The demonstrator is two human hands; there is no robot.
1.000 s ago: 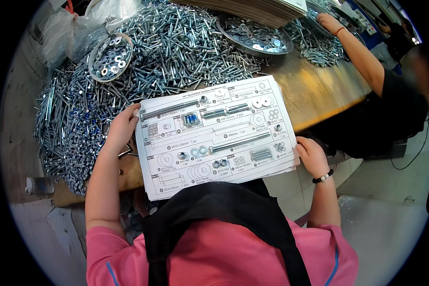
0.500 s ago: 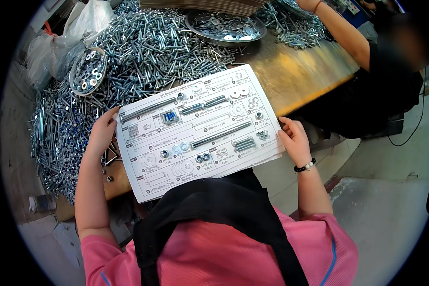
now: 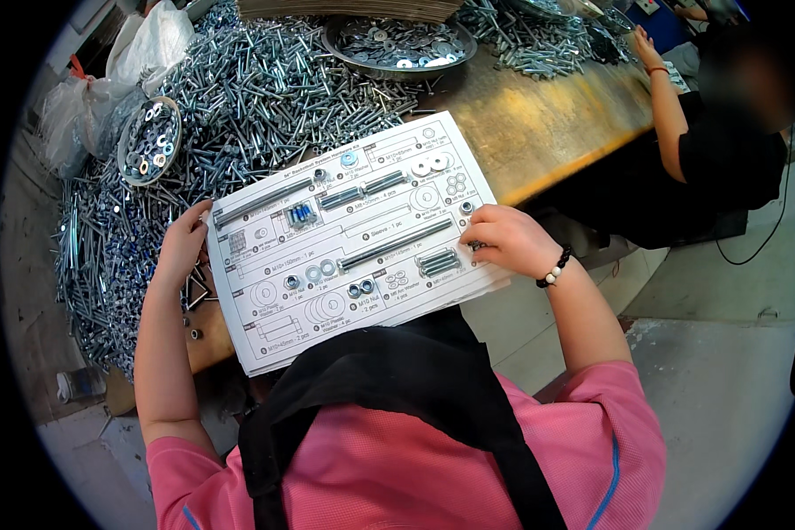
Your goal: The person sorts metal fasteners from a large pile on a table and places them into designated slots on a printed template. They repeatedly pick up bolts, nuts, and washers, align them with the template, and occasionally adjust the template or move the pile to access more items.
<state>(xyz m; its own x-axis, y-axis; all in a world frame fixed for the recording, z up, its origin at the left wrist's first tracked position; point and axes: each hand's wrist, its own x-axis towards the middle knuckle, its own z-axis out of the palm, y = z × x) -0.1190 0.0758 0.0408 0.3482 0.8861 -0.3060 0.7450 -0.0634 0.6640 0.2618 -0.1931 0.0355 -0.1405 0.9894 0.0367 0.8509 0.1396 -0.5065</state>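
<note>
A white printed sheet (image 3: 278,305) with part drawings lies tilted before me, apparently on a stack of others. Bolts (image 3: 437,262), long rods (image 3: 396,245), washers (image 3: 429,165) and nuts (image 3: 360,289) are placed over its drawings. At the sheet's upper left edge, my left hand (image 3: 184,243) is closed on it, thumb near the corner. My right hand (image 3: 519,240), with a beaded bracelet, reaches over the right edge. Its fingertips are closed around small dark nuts (image 3: 475,245) there; the hand partly hides them. A single larger nut (image 3: 466,208) lies just above those fingers.
A large heap of bolts (image 3: 256,88) covers the table's far left. A metal bowl of washers (image 3: 399,49) and a smaller bowl (image 3: 150,141) stand in it. Plastic bags (image 3: 150,40) lie at the back left. A co-worker's arm (image 3: 667,106) is at the right, beyond the worn table edge (image 3: 583,163).
My right hand has left the sheet's right edge and moved inward onto the small nuts. The left hand keeps its hold. The co-worker's arm has shifted right and down.
</note>
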